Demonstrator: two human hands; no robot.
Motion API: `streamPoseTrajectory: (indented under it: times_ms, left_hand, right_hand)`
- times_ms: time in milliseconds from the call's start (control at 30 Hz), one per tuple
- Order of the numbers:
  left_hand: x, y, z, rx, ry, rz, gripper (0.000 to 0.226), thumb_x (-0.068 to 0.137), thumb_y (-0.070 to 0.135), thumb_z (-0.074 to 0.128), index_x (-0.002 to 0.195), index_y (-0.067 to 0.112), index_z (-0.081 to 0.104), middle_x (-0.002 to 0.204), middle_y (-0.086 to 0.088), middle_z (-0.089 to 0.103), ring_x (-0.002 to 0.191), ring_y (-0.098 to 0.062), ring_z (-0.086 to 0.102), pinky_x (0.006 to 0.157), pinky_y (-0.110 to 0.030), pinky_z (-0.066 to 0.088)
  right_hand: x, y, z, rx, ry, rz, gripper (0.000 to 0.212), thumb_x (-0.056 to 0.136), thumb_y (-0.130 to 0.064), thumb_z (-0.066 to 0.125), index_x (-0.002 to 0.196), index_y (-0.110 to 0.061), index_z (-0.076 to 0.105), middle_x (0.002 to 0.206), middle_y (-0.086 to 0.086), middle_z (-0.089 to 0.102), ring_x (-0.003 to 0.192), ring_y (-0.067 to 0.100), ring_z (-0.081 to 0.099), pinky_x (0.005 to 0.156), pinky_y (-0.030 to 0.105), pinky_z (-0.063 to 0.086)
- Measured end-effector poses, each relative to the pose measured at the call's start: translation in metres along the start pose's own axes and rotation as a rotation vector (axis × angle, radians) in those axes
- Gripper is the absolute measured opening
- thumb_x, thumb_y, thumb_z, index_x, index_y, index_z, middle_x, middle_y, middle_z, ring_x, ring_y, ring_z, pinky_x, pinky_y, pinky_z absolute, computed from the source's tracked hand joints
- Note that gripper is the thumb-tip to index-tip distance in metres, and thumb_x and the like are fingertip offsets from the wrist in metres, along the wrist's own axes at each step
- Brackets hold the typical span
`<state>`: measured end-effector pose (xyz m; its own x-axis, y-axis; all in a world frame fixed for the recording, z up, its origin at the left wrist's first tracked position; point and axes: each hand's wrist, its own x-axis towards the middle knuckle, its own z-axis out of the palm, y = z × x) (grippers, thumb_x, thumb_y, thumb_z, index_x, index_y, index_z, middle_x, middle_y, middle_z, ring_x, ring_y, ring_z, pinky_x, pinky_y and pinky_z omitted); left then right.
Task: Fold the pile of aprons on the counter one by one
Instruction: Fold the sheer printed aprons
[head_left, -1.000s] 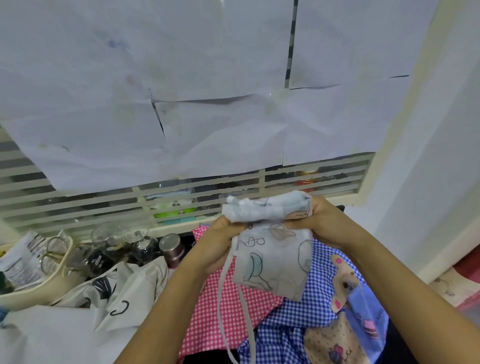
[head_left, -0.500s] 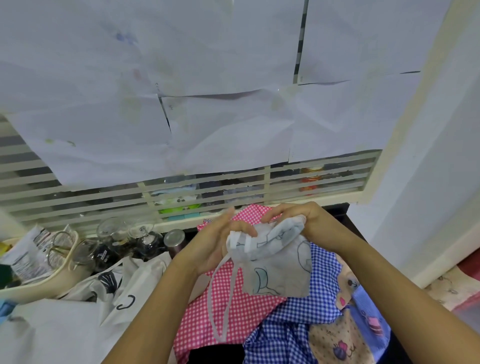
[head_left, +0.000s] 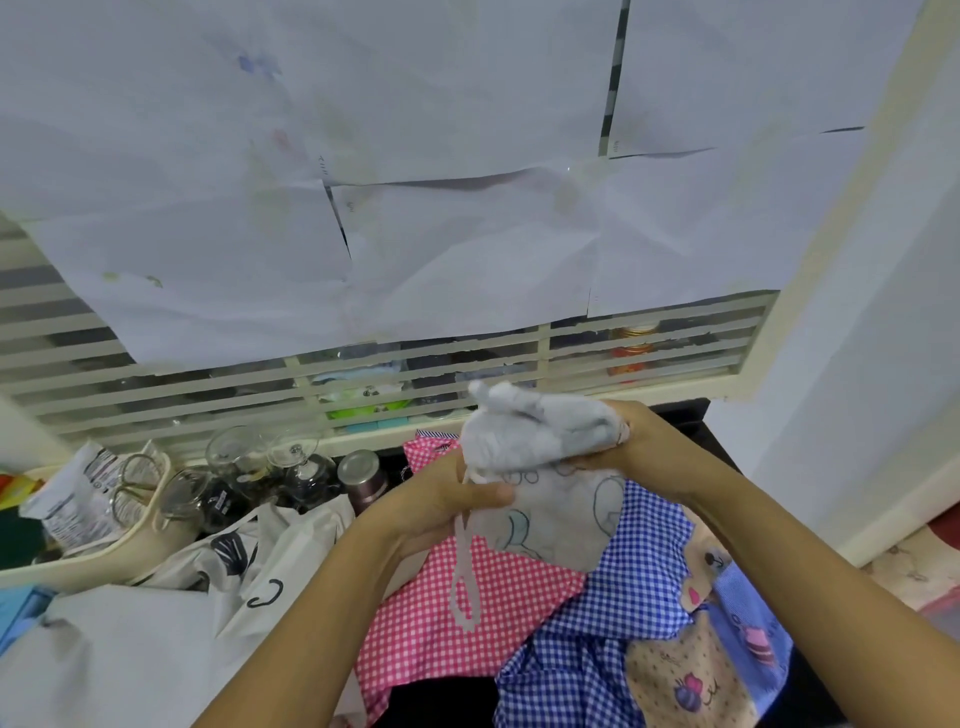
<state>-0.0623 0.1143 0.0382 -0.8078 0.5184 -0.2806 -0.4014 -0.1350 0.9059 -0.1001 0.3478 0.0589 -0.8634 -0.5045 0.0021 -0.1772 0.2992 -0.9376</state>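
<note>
A pale grey apron (head_left: 545, 467) with outline drawings is bunched up in the air above the counter. My left hand (head_left: 447, 499) pinches its lower left part, thumb on top, where white ties (head_left: 465, 566) hang down. My right hand (head_left: 631, 436) grips the bundled top from the right. Below lie a pink checked apron (head_left: 467, 623) and a blue checked apron (head_left: 623, 597) with a beige cartoon patch. A white apron (head_left: 156, 623) with dark prints lies at the left.
Glass jars (head_left: 244, 467) and a metal-lidded jar (head_left: 361, 475) stand at the back by the slatted window (head_left: 156, 379). A cream tray (head_left: 104, 545) holds a packet and scissors at far left. A white wall (head_left: 857, 364) closes the right side.
The grey apron has been gathered into a tighter bundle and raised a little. My right hand shifted right along its top, and my left hand dropped to its lower edge.
</note>
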Motion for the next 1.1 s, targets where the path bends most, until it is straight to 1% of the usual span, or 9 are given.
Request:
streamPoseTrajectory:
  times_ms: [133, 233, 400, 567, 667, 767, 900, 1000, 1100]
  left_hand:
    - [-0.001, -0.005, 0.009, -0.045, 0.076, -0.039, 0.036, 0.076, 0.001, 0.067, 0.112, 0.005, 0.063, 0.112, -0.015, 0.069, 0.1, -0.027, 0.068, 0.081, -0.034, 0.058]
    - [0.0, 0.002, 0.017, -0.065, 0.192, -0.014, 0.029, 0.092, -0.004, 0.044, 0.082, 0.003, 0.069, 0.074, -0.01, 0.073, 0.064, -0.013, 0.07, 0.057, -0.021, 0.056]
    - [-0.002, 0.013, 0.02, -0.226, 0.268, 0.057, 0.066, 0.098, 0.004, 0.033, 0.041, 0.006, 0.066, 0.049, -0.007, 0.061, 0.038, -0.011, 0.058, 0.036, -0.016, 0.044]
    - [-0.01, 0.021, 0.008, -0.514, 0.131, -0.02, 0.054, 0.084, 0.051, 0.052, 0.093, 0.003, 0.077, 0.1, -0.022, 0.069, 0.088, -0.029, 0.069, 0.08, -0.039, 0.053]
    - [-0.016, 0.02, 0.004, -0.196, -0.028, -0.067, 0.047, 0.072, 0.036, 0.08, 0.11, 0.01, 0.069, 0.107, -0.014, 0.071, 0.097, -0.028, 0.068, 0.082, -0.037, 0.056]
    - [-0.016, 0.025, 0.008, 0.297, 0.012, -0.027, 0.033, 0.084, -0.004, 0.064, 0.111, 0.014, 0.063, 0.103, -0.004, 0.072, 0.098, -0.023, 0.066, 0.082, -0.031, 0.056]
    - [-0.014, 0.028, -0.002, 0.57, 0.146, 0.03, 0.04, 0.075, 0.013, 0.077, 0.113, 0.022, 0.065, 0.109, -0.002, 0.07, 0.101, -0.022, 0.067, 0.091, -0.043, 0.054]
    - [-0.015, 0.029, -0.003, 0.701, 0.173, 0.013, 0.035, 0.069, 0.013, 0.08, 0.099, 0.028, 0.069, 0.1, 0.006, 0.072, 0.093, -0.014, 0.068, 0.083, -0.034, 0.056]
    - [-0.011, 0.027, 0.003, 0.748, 0.164, 0.002, 0.029, 0.071, 0.016, 0.08, 0.094, 0.031, 0.071, 0.096, 0.01, 0.072, 0.089, -0.011, 0.068, 0.079, -0.029, 0.056]
  right_hand:
    - [-0.006, -0.006, 0.008, -0.071, 0.081, -0.056, 0.025, 0.084, 0.001, 0.066, 0.104, -0.014, 0.069, 0.103, 0.012, 0.07, 0.081, 0.003, 0.066, 0.074, 0.015, 0.053]
    - [-0.012, -0.017, 0.011, -0.164, 0.088, -0.054, 0.032, 0.087, 0.018, 0.049, 0.118, 0.016, 0.056, 0.113, 0.015, 0.059, 0.07, -0.005, 0.057, 0.065, 0.003, 0.045]
    - [-0.014, -0.02, 0.02, -0.457, 0.001, -0.601, 0.031, 0.091, -0.036, 0.058, 0.122, -0.029, 0.059, 0.142, -0.012, 0.044, 0.125, 0.006, 0.052, 0.098, 0.028, 0.049]
    - [-0.011, -0.014, 0.005, -0.882, -0.099, -0.754, 0.09, 0.074, -0.002, 0.077, 0.141, -0.045, 0.034, 0.158, -0.012, 0.018, 0.116, 0.022, 0.058, 0.068, 0.04, 0.059]
    - [-0.008, -0.009, 0.003, -0.992, -0.212, -0.704, 0.105, 0.074, -0.001, 0.077, 0.142, -0.057, 0.019, 0.156, -0.024, 0.014, 0.106, 0.017, 0.062, 0.067, 0.04, 0.058]
    - [-0.012, -0.006, 0.005, -0.92, -0.188, -0.643, 0.09, 0.082, -0.008, 0.072, 0.137, -0.061, 0.025, 0.152, -0.027, 0.021, 0.123, 0.004, 0.05, 0.089, 0.029, 0.053]
    - [-0.013, 0.002, -0.006, -0.48, -0.36, -0.178, 0.09, 0.089, -0.009, 0.064, 0.139, -0.064, 0.014, 0.145, -0.033, 0.032, 0.134, 0.004, 0.039, 0.103, 0.021, 0.041]
    - [-0.016, -0.002, -0.009, 0.043, -0.714, 0.136, 0.073, 0.088, -0.014, 0.065, 0.149, -0.026, 0.025, 0.145, -0.003, 0.046, 0.134, 0.02, 0.043, 0.108, 0.042, 0.037]
    - [-0.02, -0.002, 0.014, 0.063, -0.485, 0.218, 0.059, 0.077, -0.033, 0.076, 0.13, -0.028, 0.05, 0.124, -0.007, 0.063, 0.115, 0.014, 0.06, 0.098, 0.037, 0.049]
